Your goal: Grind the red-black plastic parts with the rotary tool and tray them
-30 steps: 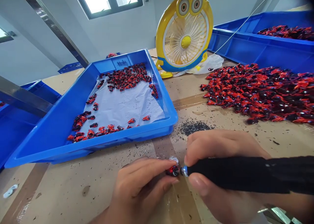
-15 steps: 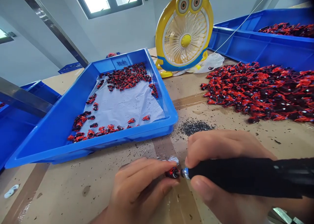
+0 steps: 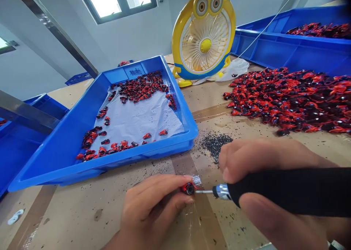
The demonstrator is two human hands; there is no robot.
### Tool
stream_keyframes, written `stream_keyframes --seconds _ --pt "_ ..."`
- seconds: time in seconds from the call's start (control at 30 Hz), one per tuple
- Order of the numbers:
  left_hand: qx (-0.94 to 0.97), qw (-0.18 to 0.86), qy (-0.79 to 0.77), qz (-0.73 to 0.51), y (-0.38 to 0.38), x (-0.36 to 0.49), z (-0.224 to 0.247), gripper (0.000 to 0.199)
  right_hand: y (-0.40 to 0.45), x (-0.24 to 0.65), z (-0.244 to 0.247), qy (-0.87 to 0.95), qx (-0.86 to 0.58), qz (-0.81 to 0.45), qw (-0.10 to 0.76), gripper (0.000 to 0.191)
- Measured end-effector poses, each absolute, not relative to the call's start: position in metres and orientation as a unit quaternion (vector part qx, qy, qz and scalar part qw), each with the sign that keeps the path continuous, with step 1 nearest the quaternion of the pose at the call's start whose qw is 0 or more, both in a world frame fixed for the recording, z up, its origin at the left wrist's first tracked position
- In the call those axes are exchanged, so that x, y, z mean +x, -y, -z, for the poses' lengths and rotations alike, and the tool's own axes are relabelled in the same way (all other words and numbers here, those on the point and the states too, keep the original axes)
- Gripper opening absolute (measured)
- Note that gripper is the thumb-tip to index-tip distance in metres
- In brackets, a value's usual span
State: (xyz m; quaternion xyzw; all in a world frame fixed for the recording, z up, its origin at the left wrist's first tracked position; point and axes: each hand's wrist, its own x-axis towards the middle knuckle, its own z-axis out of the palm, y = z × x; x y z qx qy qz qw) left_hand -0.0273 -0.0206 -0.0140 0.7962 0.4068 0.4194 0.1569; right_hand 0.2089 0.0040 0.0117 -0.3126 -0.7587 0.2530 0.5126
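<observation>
Between the thumb and fingers of my left hand (image 3: 153,199) is a small red-and-black plastic part (image 3: 188,188), its round open end facing right. My right hand (image 3: 263,169) wraps around a black rotary hand tool (image 3: 285,191) with a silver collar. Its thin metal bit (image 3: 204,192) points left, its tip right beside the part's open end; whether they touch I cannot tell. Beyond my hands, a blue tray (image 3: 156,149) holds many like parts on a white sheet. A large heap of such parts (image 3: 290,100) lies at the right.
A yellow cartoon-faced fan (image 3: 205,45) stands behind the tray. Black shavings (image 3: 216,144) are piled on the cardboard-covered table (image 3: 82,209). More blue bins (image 3: 279,47) stand at the back right and left. A metal post (image 3: 60,34) crosses the left side.
My right hand has drawn the tool back to the right, exposing more of the thin bit. My left hand has shifted slightly left with the part still held.
</observation>
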Motion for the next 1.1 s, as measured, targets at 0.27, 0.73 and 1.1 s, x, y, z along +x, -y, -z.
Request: stream_keyframes --seconds 0.27,0.73,1.1 --pt "0.793 0.155 -0.412 -0.422 0.023 -0.031 0.019 0.01 0.015 0.211 -0.012 0.706 -0.384 -0.227 0.55 0.035" --pt "0.757 0.229 -0.437 -0.428 0.025 -0.026 0.017 0.012 0.005 0.211 -0.008 0.702 -0.368 -0.237 0.561 0.042" --pt "0.755 0.277 -0.439 -0.401 0.024 -0.03 0.021 0.012 0.017 0.217 -0.009 0.698 -0.374 -0.262 0.552 0.02"
